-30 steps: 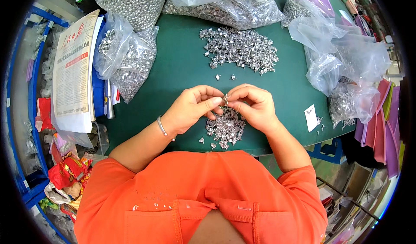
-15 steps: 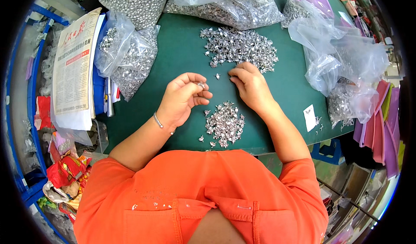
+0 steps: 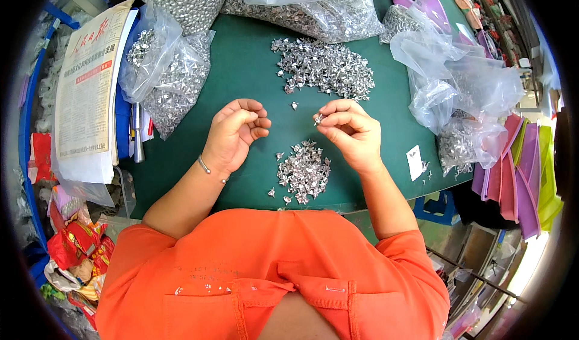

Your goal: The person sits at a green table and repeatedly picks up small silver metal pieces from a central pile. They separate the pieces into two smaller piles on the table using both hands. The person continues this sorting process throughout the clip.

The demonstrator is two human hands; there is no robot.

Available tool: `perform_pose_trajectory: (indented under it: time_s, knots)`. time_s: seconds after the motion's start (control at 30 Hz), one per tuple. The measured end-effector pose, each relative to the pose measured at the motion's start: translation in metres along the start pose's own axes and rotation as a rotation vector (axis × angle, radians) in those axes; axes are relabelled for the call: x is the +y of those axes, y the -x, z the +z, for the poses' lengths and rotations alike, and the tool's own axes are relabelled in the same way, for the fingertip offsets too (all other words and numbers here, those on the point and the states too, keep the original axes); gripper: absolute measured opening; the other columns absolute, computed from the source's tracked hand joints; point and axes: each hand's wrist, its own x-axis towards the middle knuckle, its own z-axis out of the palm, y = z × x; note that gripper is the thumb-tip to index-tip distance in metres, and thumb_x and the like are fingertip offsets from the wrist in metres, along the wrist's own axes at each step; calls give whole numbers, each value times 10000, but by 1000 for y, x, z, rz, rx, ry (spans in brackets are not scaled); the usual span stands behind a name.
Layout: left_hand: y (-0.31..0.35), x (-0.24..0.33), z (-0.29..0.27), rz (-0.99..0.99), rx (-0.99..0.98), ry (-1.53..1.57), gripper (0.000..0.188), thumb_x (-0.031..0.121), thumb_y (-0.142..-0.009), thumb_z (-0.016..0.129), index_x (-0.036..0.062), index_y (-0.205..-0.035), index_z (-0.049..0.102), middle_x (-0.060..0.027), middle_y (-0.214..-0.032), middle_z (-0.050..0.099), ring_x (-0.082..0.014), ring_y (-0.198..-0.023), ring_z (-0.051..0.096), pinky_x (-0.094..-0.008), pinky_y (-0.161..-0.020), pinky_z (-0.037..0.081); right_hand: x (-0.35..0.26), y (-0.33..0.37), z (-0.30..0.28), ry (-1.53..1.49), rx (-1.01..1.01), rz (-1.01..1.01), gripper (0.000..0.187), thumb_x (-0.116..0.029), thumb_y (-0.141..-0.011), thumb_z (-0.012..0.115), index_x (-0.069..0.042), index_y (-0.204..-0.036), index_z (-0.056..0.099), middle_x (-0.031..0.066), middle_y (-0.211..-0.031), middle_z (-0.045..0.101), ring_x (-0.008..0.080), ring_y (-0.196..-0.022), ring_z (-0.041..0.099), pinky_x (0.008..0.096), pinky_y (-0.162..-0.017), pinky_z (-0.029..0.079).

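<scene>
My right hand (image 3: 353, 133) pinches a small silver metal piece (image 3: 318, 120) between thumb and fingertips, above the green table. To its left, my left hand (image 3: 235, 132) is closed, its fingers curled and the thumb pressed against the index finger. Whatever lies in that pinch, if anything, is hidden. Beyond both hands spreads a wide pile of small pronged silver pieces (image 3: 329, 68). One loose silver piece (image 3: 294, 105) lies just on the near side of that pile. A smaller heap of similar pieces (image 3: 304, 171) sits close to my body, between my forearms.
Clear bags of silver parts (image 3: 313, 17) line the table's far side, with another bag (image 3: 175, 86) at left beside a newspaper stack (image 3: 87, 92). Crumpled plastic bags (image 3: 458, 86) and a white card (image 3: 415, 162) are at right. A purple bin (image 3: 422, 2) stands far right.
My right hand has drawn back from the far pile and now shows a silver piece in its fingertips. My left hand has shifted slightly left; the silver glint at its thumb is no longer visible.
</scene>
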Motion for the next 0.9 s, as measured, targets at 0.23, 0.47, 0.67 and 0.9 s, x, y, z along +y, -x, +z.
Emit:
perform_pose_trajectory:
  time_s: [0.23,0.47,0.67,0.9]
  knots:
    - [2,0,1,1,-4,20,133,17,-814,463,15,-921,542,-77,-863,590,-162,-752,594,-261,-653,499,-7,3,2,-17,-9,-29,152,152,-721,595,38,-817,623,120,-989,542,210,-889,596,287,-759,521]
    - [7,-3,8,-144,-128,-4,175,40,-843,455,-18,-985,539,-113,-890,599,-197,-782,619,-271,-659,525,-10,5,11,31,26,-98,169,135,-700,605,14,-814,633,105,-991,548,176,-891,563,276,-741,493]
    - [7,-7,9,-346,-296,155,278,179,-931,402,-43,-1043,528,-158,-974,601,-224,-810,641,-270,-621,555,-28,-11,33,394,-265,-278,189,90,-655,611,-45,-787,618,85,-885,593,236,-840,571,319,-728,470]
    - [0,6,-1,-195,-63,95,238,215,-930,426,17,-933,558,-30,-754,526,-39,-476,346,-155,-394,275,26,-41,27,909,-38,-194,118,-3,-730,638,12,-843,608,130,-814,579,281,-747,579,332,-675,467]
